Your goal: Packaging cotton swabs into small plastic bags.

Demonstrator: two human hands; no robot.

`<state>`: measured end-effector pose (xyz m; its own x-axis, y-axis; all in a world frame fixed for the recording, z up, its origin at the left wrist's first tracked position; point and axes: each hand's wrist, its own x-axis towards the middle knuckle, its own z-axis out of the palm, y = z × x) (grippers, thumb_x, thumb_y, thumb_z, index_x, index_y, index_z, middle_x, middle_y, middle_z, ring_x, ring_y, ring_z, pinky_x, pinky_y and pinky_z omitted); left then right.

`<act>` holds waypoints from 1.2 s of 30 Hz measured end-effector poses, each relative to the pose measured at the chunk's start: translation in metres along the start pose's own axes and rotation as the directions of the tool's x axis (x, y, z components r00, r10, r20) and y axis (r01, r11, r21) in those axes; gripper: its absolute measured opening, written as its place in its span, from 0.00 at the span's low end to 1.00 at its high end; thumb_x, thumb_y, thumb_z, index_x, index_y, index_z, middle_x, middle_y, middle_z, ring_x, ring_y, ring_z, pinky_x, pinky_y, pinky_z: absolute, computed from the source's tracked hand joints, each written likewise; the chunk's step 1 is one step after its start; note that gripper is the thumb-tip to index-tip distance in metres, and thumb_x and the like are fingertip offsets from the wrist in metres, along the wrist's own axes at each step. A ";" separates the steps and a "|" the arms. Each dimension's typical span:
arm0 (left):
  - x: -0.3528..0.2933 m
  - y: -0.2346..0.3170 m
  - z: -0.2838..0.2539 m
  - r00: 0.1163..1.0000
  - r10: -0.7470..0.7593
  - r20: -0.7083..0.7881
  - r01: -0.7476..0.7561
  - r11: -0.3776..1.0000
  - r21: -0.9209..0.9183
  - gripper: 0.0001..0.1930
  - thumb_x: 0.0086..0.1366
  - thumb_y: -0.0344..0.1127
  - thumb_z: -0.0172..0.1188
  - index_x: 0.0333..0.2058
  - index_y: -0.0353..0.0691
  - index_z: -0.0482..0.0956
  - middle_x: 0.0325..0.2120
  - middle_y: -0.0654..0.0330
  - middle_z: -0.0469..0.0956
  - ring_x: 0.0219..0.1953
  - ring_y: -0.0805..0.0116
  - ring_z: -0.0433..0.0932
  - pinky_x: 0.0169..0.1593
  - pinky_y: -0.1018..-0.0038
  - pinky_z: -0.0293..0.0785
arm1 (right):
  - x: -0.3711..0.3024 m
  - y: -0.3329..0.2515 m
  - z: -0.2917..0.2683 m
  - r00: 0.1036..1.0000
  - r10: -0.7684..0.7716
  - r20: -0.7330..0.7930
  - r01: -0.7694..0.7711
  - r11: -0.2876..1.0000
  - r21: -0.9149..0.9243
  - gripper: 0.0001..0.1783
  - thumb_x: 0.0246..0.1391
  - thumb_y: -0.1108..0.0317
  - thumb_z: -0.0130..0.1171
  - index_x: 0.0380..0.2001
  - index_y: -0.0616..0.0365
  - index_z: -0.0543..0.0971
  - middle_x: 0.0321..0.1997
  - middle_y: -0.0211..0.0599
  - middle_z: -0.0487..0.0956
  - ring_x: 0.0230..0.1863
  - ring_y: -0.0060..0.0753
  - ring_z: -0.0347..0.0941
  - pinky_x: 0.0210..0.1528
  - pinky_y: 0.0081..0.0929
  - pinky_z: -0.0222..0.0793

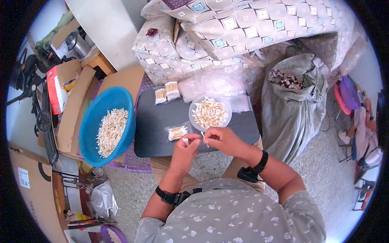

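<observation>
My left hand (186, 153) is closed around a few cotton swabs, their white tips showing above the fingers. Just to its right, my right hand (221, 141) pinches a single cotton swab (203, 134) upright between thumb and finger. Both hands are over the near edge of the dark table (152, 139). Beyond them stands a whitish bowl (229, 116) heaped with loose cotton swabs (208, 111). Left of the bowl, a small row of swabs (177, 133) lies on a clear plastic bag. Two packed bundles of swabs (172, 90) rest near the far left corner.
A large blue basin (86, 139) of loose swabs leans beside the table's left side, near cardboard (69, 125). Clear plastic bags (221, 85) lie along the far edge. On the right stands a grey-green cloth sack (287, 117). A patterned covered sofa (243, 32) is behind.
</observation>
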<state>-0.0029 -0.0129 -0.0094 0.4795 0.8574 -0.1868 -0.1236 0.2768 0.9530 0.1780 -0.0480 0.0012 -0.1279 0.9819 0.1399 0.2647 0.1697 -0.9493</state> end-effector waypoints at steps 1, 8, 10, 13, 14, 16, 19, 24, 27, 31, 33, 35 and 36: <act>-0.001 0.002 0.001 0.999 0.018 -0.031 -0.020 0.997 -0.074 0.08 0.62 0.33 0.58 0.38 0.38 0.77 0.18 0.73 0.69 0.16 0.87 0.58 0.18 0.86 0.53 | -0.001 0.001 0.001 1.000 0.002 -0.001 -0.002 1.000 0.003 0.08 0.51 0.66 0.58 0.29 0.61 0.75 0.24 0.35 0.75 0.25 0.24 0.69 0.28 0.25 0.65; 0.003 -0.001 -0.001 1.000 -0.018 0.021 0.020 0.991 -0.136 0.10 0.62 0.34 0.58 0.39 0.35 0.77 0.18 0.70 0.70 0.15 0.84 0.58 0.19 0.84 0.53 | -0.003 0.001 0.008 0.997 0.008 0.074 -0.007 1.000 -0.016 0.09 0.50 0.66 0.58 0.27 0.62 0.74 0.21 0.35 0.75 0.24 0.23 0.69 0.28 0.25 0.66; 0.004 -0.004 -0.004 0.999 0.012 0.039 -0.007 0.994 -0.110 0.10 0.62 0.34 0.58 0.38 0.35 0.77 0.18 0.69 0.71 0.14 0.83 0.58 0.19 0.84 0.53 | -0.003 0.002 0.008 0.997 0.026 0.076 -0.022 0.999 -0.045 0.09 0.50 0.66 0.59 0.27 0.62 0.74 0.21 0.35 0.75 0.24 0.23 0.69 0.28 0.25 0.66; 0.006 -0.008 -0.005 0.999 0.021 0.035 -0.016 0.991 -0.130 0.09 0.62 0.34 0.58 0.38 0.35 0.78 0.17 0.70 0.70 0.14 0.84 0.58 0.18 0.83 0.52 | -0.005 0.010 0.011 0.997 0.043 0.070 -0.042 0.999 -0.016 0.09 0.50 0.66 0.59 0.28 0.61 0.74 0.22 0.34 0.76 0.24 0.22 0.69 0.28 0.24 0.66; 0.005 -0.006 -0.004 0.999 0.020 0.034 -0.015 0.991 -0.130 0.09 0.62 0.34 0.58 0.38 0.35 0.78 0.17 0.70 0.70 0.14 0.84 0.58 0.18 0.83 0.52 | -0.006 0.016 0.012 0.997 0.040 0.066 -0.043 0.998 0.039 0.09 0.50 0.66 0.59 0.28 0.61 0.74 0.22 0.33 0.76 0.24 0.22 0.69 0.28 0.24 0.66; 0.004 -0.004 -0.005 1.000 -0.007 -0.014 0.005 0.986 -0.168 0.09 0.61 0.34 0.59 0.38 0.36 0.77 0.17 0.71 0.69 0.14 0.84 0.57 0.17 0.83 0.52 | -0.007 0.020 0.012 0.997 0.041 0.064 -0.047 0.995 0.091 0.09 0.50 0.67 0.59 0.28 0.61 0.75 0.22 0.32 0.76 0.24 0.21 0.69 0.28 0.23 0.66; 0.006 -0.006 -0.007 1.000 0.009 0.009 -0.007 0.985 -0.175 0.09 0.61 0.33 0.59 0.38 0.36 0.77 0.16 0.71 0.68 0.13 0.84 0.57 0.17 0.83 0.52 | -0.008 0.020 0.012 0.992 0.104 0.073 -0.116 0.977 0.177 0.08 0.50 0.67 0.60 0.28 0.61 0.75 0.22 0.30 0.75 0.24 0.19 0.68 0.28 0.22 0.65; 0.007 -0.009 -0.004 0.999 0.016 0.029 -0.012 0.991 -0.135 0.07 0.61 0.33 0.59 0.36 0.38 0.76 0.18 0.71 0.69 0.15 0.84 0.58 0.18 0.84 0.52 | -0.006 0.026 0.015 0.994 0.104 0.035 -0.108 0.980 0.166 0.08 0.48 0.68 0.61 0.27 0.61 0.75 0.22 0.30 0.75 0.25 0.18 0.69 0.28 0.22 0.66; 0.008 -0.012 -0.003 0.998 0.027 0.053 -0.018 0.988 -0.152 0.06 0.61 0.34 0.58 0.35 0.38 0.76 0.20 0.70 0.70 0.17 0.84 0.59 0.19 0.84 0.53 | -0.005 0.022 0.019 0.995 0.099 0.027 -0.103 0.982 0.160 0.08 0.48 0.68 0.62 0.27 0.60 0.75 0.22 0.30 0.76 0.25 0.18 0.69 0.28 0.22 0.66; 0.009 -0.015 -0.005 0.996 0.043 0.075 -0.033 0.991 -0.130 0.07 0.63 0.35 0.56 0.34 0.39 0.75 0.22 0.69 0.71 0.19 0.83 0.61 0.22 0.84 0.55 | -0.004 0.022 0.021 0.995 0.088 0.041 -0.092 0.989 0.119 0.08 0.47 0.68 0.63 0.26 0.60 0.75 0.22 0.30 0.76 0.25 0.19 0.69 0.28 0.22 0.66; 0.008 -0.014 -0.005 0.995 0.047 0.085 -0.036 0.991 -0.128 0.06 0.64 0.35 0.55 0.34 0.38 0.75 0.23 0.69 0.72 0.20 0.84 0.61 0.23 0.85 0.56 | -0.003 0.026 0.023 0.994 0.106 0.040 -0.111 0.980 0.166 0.09 0.46 0.69 0.64 0.26 0.60 0.73 0.23 0.29 0.75 0.26 0.18 0.69 0.28 0.21 0.66; 0.008 -0.014 -0.005 0.994 0.052 0.096 -0.040 0.991 -0.127 0.06 0.65 0.34 0.53 0.34 0.38 0.75 0.24 0.69 0.73 0.21 0.85 0.60 0.24 0.85 0.57 | -0.003 0.025 0.025 0.988 0.147 0.035 -0.152 0.959 0.241 0.10 0.46 0.69 0.64 0.27 0.60 0.72 0.24 0.29 0.75 0.26 0.18 0.69 0.28 0.21 0.66; 0.009 -0.014 -0.005 0.995 0.040 0.087 -0.032 0.996 -0.087 0.07 0.66 0.35 0.52 0.34 0.38 0.75 0.24 0.69 0.73 0.21 0.84 0.60 0.25 0.85 0.57 | -0.003 0.024 0.027 0.982 0.188 0.032 -0.188 0.930 0.314 0.11 0.45 0.70 0.65 0.27 0.60 0.71 0.24 0.29 0.74 0.26 0.18 0.68 0.28 0.20 0.66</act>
<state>-0.0012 -0.0075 -0.0259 0.5483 0.8266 -0.1272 -0.2141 0.2858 0.9341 0.1593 -0.0488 -0.0297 -0.1068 0.9930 -0.0500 -0.0300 -0.0535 -0.9981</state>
